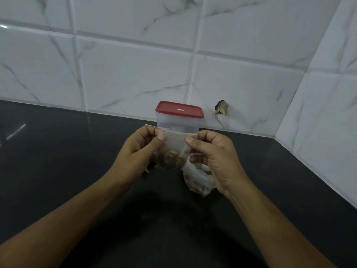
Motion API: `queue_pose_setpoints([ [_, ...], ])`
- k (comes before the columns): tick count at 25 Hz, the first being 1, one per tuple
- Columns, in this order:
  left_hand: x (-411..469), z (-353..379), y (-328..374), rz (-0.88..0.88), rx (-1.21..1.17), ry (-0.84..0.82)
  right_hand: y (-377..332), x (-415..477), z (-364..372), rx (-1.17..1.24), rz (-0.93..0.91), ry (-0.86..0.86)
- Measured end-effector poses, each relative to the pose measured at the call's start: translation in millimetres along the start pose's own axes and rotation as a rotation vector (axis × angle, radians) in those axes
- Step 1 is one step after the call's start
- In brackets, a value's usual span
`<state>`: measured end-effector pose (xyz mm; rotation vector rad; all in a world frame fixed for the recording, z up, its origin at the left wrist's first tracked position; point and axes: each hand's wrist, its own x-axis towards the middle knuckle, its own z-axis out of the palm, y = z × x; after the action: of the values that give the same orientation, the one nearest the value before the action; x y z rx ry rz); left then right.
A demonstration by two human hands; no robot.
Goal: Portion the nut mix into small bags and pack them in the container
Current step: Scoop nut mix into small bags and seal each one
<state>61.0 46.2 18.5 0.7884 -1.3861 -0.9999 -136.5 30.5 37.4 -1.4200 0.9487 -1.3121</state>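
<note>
A small clear bag (173,149) with nuts in its bottom hangs above the black counter. My left hand (143,149) pinches its top left edge and my right hand (210,153) pinches its top right edge, thumbs on the front. Under my right hand lies a larger crumpled clear bag of nut mix (197,180) on the counter. Behind the small bag stands a clear plastic container (178,122) with a red lid (179,109) shut on it, close to the wall.
The black counter (58,161) runs to a white marble-look tiled wall (135,64) at the back and on the right. A broken hole in the tile (222,107) sits just right of the container.
</note>
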Motion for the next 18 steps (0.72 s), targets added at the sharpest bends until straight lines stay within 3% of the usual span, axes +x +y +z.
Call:
queue_pose_setpoints([
  [7,-0.4,-2.1,0.2,-0.016,0.031,-0.017,7.9,-3.7,10.1,-0.142,-0.067,-0.105],
  [18,4.4,-3.6,2.7,-0.105,-0.172,0.082,1.5,-2.3,4.4,-0.067,-0.088,0.007],
])
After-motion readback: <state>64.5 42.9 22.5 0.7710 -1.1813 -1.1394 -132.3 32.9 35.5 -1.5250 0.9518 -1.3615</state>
